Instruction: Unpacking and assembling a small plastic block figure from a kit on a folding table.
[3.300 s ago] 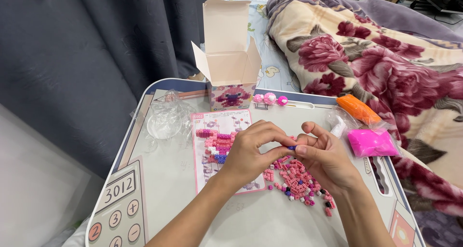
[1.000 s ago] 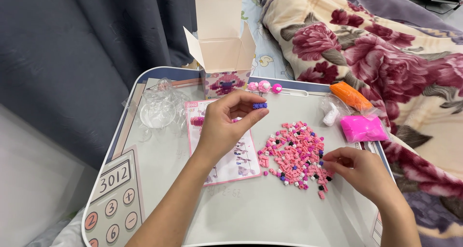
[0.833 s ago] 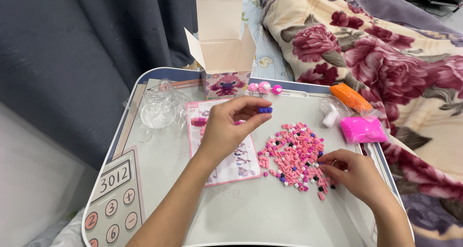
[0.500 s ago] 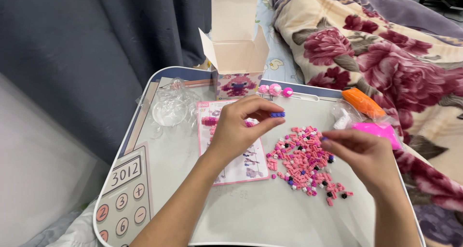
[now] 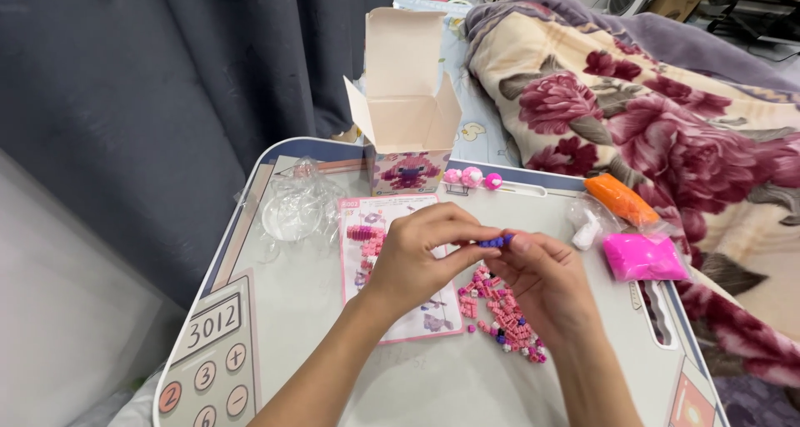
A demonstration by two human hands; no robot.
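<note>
Both hands meet above the middle of the tray (image 5: 283, 310). The left hand (image 5: 421, 256) pinches a small blue-purple brick piece (image 5: 496, 241) between thumb and forefinger, the other fingers curled loosely. The right hand (image 5: 542, 281) comes in from the right, its fingertips closed against the same piece, so the piece sits between the two hands, held at both ends and lifted clear of the tray.

Directly below the hands lies a loose pile of bricks (image 5: 500, 314), mostly pink with a few dark ones, partly hidden by the right hand. Just left of the pile, under the left hand, lies the instruction sheet (image 5: 367, 227), with a few pink bricks on its upper part.

At the tray's far edge stands an open box (image 5: 406, 119), flaps up. Three round pink pieces (image 5: 472, 177) sit in a row just to its right. A crumpled clear bag (image 5: 292, 214) lies at the far left of the tray. On the right side lie an orange bag (image 5: 621, 199), a bright pink bag (image 5: 642, 256) and a small white piece (image 5: 587, 229). A flowered blanket (image 5: 667, 119) lies beyond the tray on the right.
</note>
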